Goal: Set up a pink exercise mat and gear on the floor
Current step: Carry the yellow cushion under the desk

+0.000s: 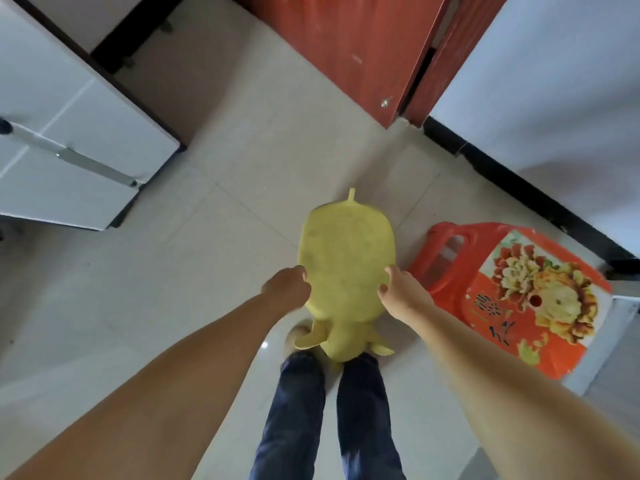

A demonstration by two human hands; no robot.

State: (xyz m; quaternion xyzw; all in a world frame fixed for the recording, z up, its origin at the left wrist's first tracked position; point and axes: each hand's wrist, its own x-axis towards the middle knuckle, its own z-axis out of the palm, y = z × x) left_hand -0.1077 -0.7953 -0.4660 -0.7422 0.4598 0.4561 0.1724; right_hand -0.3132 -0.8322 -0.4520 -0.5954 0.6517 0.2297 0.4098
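Observation:
A yellow inflatable animal-shaped hopper toy [344,258] hangs in front of me above the tiled floor, its ears and head pointing down toward my legs. My left hand [287,285] grips its left edge and my right hand [401,292] grips its right edge. A small nub sticks out of its far end. No pink mat is in view.
A red plastic stool [519,296] with a flower print stands just right of the toy. A white cabinet [69,133] with a metal bar is at the left. A red-brown door [346,46] and a white wall with black skirting lie ahead and to the right.

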